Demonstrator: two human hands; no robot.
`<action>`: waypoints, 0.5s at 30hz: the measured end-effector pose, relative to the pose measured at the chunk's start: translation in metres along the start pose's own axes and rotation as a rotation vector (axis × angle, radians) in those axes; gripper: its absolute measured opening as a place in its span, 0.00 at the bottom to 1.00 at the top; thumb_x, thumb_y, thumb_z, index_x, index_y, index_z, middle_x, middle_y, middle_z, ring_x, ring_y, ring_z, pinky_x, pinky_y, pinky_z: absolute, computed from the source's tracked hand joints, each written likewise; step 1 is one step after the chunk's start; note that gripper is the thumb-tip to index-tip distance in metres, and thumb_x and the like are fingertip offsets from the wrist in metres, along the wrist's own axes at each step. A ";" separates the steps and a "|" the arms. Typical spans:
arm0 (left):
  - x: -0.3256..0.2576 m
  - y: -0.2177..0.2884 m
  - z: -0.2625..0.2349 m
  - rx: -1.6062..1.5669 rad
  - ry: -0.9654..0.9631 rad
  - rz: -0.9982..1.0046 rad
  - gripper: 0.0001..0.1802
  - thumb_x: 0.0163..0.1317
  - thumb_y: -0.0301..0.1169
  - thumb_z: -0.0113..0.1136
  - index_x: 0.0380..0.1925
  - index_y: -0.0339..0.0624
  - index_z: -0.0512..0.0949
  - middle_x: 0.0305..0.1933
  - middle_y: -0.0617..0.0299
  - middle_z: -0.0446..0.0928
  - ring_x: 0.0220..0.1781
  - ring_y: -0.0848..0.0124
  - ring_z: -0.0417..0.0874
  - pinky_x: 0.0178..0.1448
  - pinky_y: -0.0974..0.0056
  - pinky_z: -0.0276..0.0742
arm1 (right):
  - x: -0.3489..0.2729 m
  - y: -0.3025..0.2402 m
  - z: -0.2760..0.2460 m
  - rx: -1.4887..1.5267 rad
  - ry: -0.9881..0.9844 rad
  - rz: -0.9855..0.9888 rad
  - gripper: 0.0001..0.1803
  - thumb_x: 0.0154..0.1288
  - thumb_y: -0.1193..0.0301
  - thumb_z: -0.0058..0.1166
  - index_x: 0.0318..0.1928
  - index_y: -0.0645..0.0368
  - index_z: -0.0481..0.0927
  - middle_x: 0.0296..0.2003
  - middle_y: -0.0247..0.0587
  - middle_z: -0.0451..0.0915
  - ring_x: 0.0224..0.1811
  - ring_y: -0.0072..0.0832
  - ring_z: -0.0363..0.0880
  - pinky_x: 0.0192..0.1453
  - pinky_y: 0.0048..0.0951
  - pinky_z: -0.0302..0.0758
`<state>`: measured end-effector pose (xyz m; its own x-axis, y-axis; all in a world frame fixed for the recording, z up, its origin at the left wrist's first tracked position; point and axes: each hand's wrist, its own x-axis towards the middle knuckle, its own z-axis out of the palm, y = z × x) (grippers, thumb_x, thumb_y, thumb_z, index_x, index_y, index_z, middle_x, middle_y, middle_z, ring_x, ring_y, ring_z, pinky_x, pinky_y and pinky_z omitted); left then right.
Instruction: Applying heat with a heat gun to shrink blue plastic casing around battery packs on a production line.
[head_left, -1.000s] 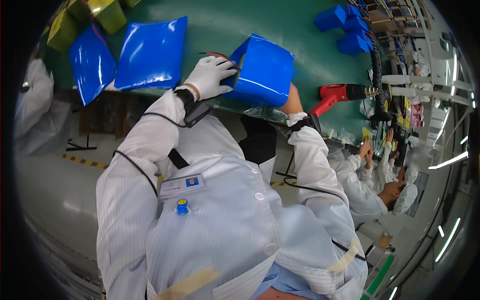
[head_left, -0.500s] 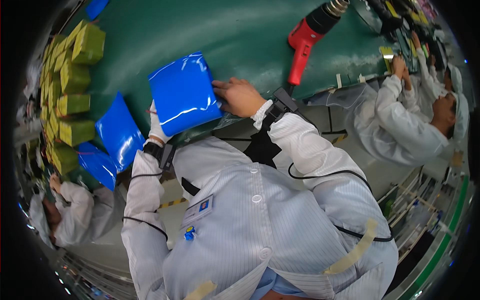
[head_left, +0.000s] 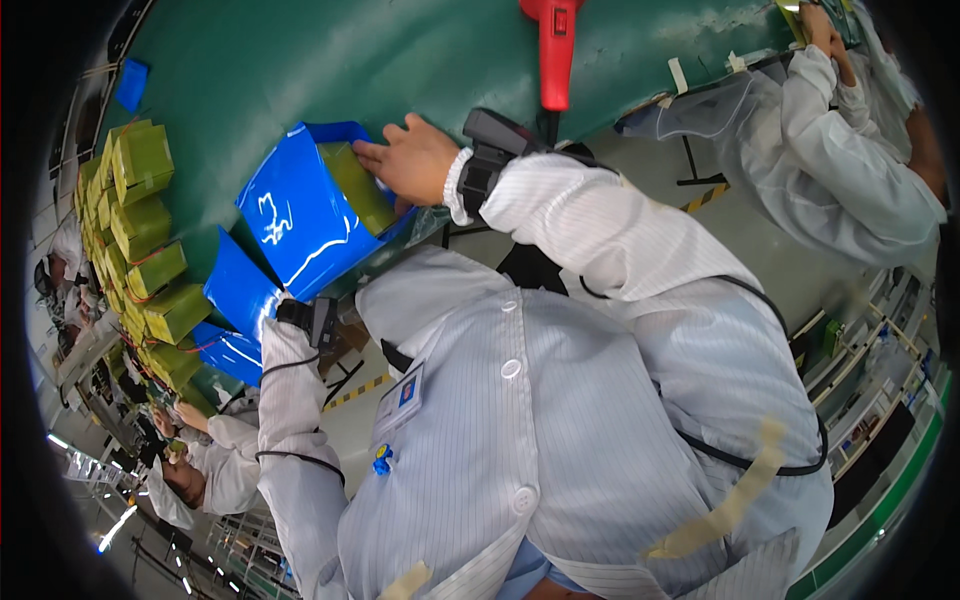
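A blue plastic sleeve [head_left: 300, 215] lies tilted in front of me, its open end facing right. Inside that end shows a yellow-green wrapped block [head_left: 355, 185]. My right hand [head_left: 415, 165] is at this opening, fingers stretched out and somewhat apart, fingertips against the block; its thumb is mostly hidden. My left hand [head_left: 281, 300] is at the sleeve's near left corner; nearly all of it is covered by blue plastic, so its fingers do not show. Just left of it lie another blue sleeve [head_left: 237, 280] and a further blue piece [head_left: 228, 352].
Yellow-green blocks [head_left: 145, 165] are stacked along the left of the green table [head_left: 420, 60]. A red heat gun [head_left: 556, 60] lies at the top. A small blue piece [head_left: 131, 85] is far left. Co-workers in white sit at right [head_left: 840, 160] and lower left [head_left: 225, 465].
The sleeve has turned, so its open right end and the block inside now show. My right hand has moved left with it. My left hand has become more hidden. The view has shifted.
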<state>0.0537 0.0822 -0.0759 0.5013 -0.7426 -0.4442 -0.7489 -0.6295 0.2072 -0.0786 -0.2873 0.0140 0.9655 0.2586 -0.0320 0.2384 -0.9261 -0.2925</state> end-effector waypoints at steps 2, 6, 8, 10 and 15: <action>0.002 -0.002 0.000 0.009 -0.002 0.004 0.29 0.76 0.54 0.44 0.68 0.50 0.68 0.71 0.55 0.73 0.69 0.57 0.74 0.76 0.50 0.65 | 0.003 0.003 -0.002 -0.078 -0.023 -0.002 0.50 0.48 0.43 0.73 0.72 0.47 0.74 0.74 0.22 0.68 0.56 0.32 0.77 0.54 0.40 0.72; 0.005 -0.002 -0.001 0.025 -0.004 0.014 0.29 0.76 0.54 0.43 0.68 0.50 0.68 0.71 0.55 0.73 0.69 0.57 0.74 0.76 0.49 0.64 | 0.011 -0.004 -0.008 -0.127 -0.120 0.011 0.49 0.46 0.44 0.74 0.69 0.47 0.77 0.72 0.22 0.71 0.49 0.32 0.84 0.54 0.39 0.72; 0.014 0.001 -0.005 0.036 -0.006 0.041 0.29 0.76 0.54 0.43 0.68 0.50 0.68 0.71 0.56 0.73 0.69 0.57 0.74 0.76 0.49 0.64 | 0.015 -0.005 -0.008 -0.123 -0.125 0.029 0.48 0.45 0.46 0.75 0.68 0.47 0.78 0.71 0.22 0.72 0.45 0.32 0.86 0.51 0.40 0.73; 0.012 0.000 -0.005 0.043 0.005 0.040 0.29 0.76 0.54 0.43 0.68 0.51 0.68 0.71 0.56 0.73 0.70 0.57 0.74 0.77 0.49 0.63 | 0.017 -0.009 -0.006 -0.128 -0.124 0.030 0.47 0.44 0.48 0.76 0.66 0.48 0.78 0.70 0.21 0.73 0.42 0.32 0.88 0.48 0.40 0.75; 0.015 0.000 -0.003 0.063 0.013 0.068 0.29 0.76 0.54 0.43 0.69 0.51 0.68 0.71 0.56 0.73 0.70 0.57 0.73 0.77 0.48 0.62 | 0.017 -0.010 0.000 -0.014 -0.056 0.071 0.43 0.41 0.55 0.79 0.61 0.51 0.80 0.53 0.30 0.84 0.40 0.40 0.89 0.40 0.45 0.83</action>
<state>0.0628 0.0706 -0.0801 0.4540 -0.7860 -0.4197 -0.8067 -0.5626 0.1808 -0.0648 -0.2737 0.0163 0.9726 0.2071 -0.1053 0.1717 -0.9461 -0.2747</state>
